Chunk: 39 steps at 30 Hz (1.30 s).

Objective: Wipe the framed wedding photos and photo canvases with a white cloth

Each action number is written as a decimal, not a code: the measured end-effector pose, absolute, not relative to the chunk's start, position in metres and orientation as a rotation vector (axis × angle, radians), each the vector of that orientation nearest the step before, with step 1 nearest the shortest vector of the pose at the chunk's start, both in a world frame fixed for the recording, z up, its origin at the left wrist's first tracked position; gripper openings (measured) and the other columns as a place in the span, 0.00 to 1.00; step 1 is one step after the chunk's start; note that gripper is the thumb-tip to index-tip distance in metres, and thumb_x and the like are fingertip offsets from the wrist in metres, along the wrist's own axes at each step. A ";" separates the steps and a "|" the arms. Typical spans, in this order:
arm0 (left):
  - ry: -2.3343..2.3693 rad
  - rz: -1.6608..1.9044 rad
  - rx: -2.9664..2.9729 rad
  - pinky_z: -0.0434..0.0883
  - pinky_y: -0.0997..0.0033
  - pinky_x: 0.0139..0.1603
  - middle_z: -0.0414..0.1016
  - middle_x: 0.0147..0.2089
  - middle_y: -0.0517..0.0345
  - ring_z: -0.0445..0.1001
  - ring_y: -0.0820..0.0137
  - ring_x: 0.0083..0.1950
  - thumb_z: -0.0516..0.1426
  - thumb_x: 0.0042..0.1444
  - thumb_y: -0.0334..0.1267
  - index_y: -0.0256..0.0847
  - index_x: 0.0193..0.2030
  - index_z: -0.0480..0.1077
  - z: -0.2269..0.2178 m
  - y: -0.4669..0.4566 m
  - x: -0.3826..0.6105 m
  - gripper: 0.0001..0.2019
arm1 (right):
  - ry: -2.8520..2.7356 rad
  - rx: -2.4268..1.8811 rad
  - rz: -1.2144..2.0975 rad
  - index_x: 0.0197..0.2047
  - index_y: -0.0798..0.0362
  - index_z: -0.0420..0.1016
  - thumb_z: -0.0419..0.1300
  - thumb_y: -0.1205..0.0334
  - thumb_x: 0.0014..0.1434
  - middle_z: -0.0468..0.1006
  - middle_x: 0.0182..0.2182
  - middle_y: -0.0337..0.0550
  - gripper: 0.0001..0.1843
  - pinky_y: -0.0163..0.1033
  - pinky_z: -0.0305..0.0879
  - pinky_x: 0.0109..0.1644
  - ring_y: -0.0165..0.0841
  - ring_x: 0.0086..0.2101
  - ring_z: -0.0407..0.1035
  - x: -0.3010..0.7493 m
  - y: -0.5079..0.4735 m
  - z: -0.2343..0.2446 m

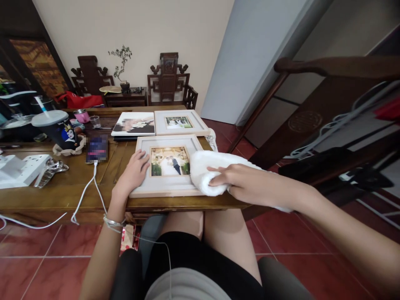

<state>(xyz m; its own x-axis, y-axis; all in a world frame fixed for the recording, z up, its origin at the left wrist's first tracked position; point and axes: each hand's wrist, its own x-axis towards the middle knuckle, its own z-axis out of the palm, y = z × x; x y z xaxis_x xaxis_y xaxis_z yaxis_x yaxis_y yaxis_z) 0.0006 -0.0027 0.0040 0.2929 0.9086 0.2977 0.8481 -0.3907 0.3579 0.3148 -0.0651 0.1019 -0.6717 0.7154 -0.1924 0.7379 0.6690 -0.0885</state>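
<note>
A light wooden picture frame (168, 191) lies flat on the table in front of me, with a wedding photo inside a pale mat. My left hand (135, 170) holds its left side, fingers bent over the border. On the right side, my right hand (229, 179) grips a folded white fluffy cloth (203, 166), which rests on the frame and covers its right border. Behind lies a second picture frame (200, 125) with a smaller photo. Beside that one, a stack topped by a photo print (134, 124) sits at the left.
To the left are a phone (96, 148) on a white cable (83, 196), a dark cup with a straw (64, 131), a white power strip (28, 168) and a pink cup (81, 116). A dark wooden chair (300, 100) stands close on the right.
</note>
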 end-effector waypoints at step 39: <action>1.688 0.698 2.412 0.55 0.50 0.71 0.64 0.67 0.41 0.55 0.57 0.73 0.48 0.66 0.38 0.33 0.59 0.69 0.005 -0.004 0.002 0.20 | 3.055 1.013 -0.316 0.48 0.59 0.79 0.48 0.81 0.49 0.78 0.47 0.57 0.28 0.48 0.66 0.54 0.46 0.53 0.68 0.224 -0.082 0.082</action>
<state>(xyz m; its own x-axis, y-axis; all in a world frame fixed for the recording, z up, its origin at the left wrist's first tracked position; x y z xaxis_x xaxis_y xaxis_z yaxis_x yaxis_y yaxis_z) 0.0022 -0.0035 0.0048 0.2734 0.9132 0.3022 0.8600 -0.3728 0.3486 0.2236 -0.0817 0.0823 -0.7998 0.5996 0.0265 0.5815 0.7851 -0.2133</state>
